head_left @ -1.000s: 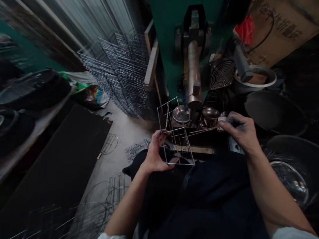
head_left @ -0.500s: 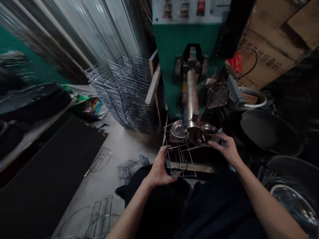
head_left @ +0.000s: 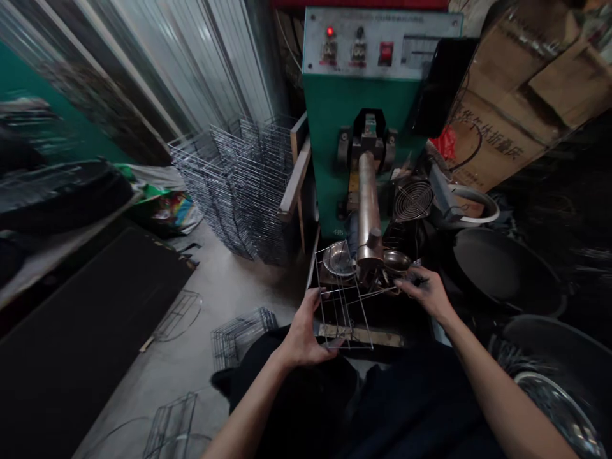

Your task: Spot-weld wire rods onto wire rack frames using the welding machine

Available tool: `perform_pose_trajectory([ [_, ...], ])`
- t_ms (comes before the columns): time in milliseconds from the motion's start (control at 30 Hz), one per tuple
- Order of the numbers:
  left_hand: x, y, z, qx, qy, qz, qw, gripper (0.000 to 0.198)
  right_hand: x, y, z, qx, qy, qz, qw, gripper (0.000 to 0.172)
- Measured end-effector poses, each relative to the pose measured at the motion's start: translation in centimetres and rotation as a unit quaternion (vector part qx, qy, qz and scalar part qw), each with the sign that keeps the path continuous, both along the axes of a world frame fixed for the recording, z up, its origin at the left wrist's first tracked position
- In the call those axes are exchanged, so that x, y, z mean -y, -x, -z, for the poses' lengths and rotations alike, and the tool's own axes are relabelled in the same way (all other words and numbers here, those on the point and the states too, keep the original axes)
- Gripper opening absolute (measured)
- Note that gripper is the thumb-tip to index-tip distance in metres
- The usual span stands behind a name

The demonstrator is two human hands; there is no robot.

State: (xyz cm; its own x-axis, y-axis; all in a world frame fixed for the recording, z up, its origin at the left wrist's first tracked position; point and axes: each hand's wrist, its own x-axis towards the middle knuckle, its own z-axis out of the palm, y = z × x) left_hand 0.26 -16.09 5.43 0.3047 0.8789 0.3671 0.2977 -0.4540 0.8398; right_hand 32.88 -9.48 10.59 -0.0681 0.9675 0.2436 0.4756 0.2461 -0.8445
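My left hand (head_left: pixel 306 331) is closed around the left side of a wire rack (head_left: pixel 340 312), thumb at the upper part and fingers near the bottom edge. A thin metal wire (head_left: pixel 377 292) runs from the rack toward the right, and the closed fingertips of my right hand (head_left: pixel 424 292) pinch its far end. Both hands are just below the thick metal arm (head_left: pixel 368 207) of a green machine (head_left: pixel 329 127), which looks like a spot welder. Beside the arm's tip sit a shiny metal bowl (head_left: pixel 338 260) on the left and another metal bowl (head_left: pixel 396 260) on the right.
A tall stack of wire racks (head_left: pixel 239 191) stands left of the machine by a wooden bar (head_left: pixel 294 182). More racks (head_left: pixel 243 331) lie on the floor. Dark round basins (head_left: pixel 507 268), a small fan (head_left: pixel 414 199) and cardboard boxes (head_left: pixel 497 140) are at right.
The view has tilted up and shifted slightly, bringing the machine's whole control panel and a lit red lamp into sight. Both hands keep nearly the same hold and place at the machine.
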Motion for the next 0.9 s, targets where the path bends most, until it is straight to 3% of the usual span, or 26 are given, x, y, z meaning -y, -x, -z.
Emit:
perform_pose_trajectory([
  [400,-1.5,-0.7,-0.4,0.031,-0.002,0.009,0.999,0.101,-1.1,-0.9,0.1,0.022,-0.004,0.008,1.000,0.066],
  [900,-2.5,-0.6,-0.2,0.029,0.004,0.008,1.000,0.102,-1.8,-0.9,0.3,0.035,-0.016,0.013,0.999,0.057],
])
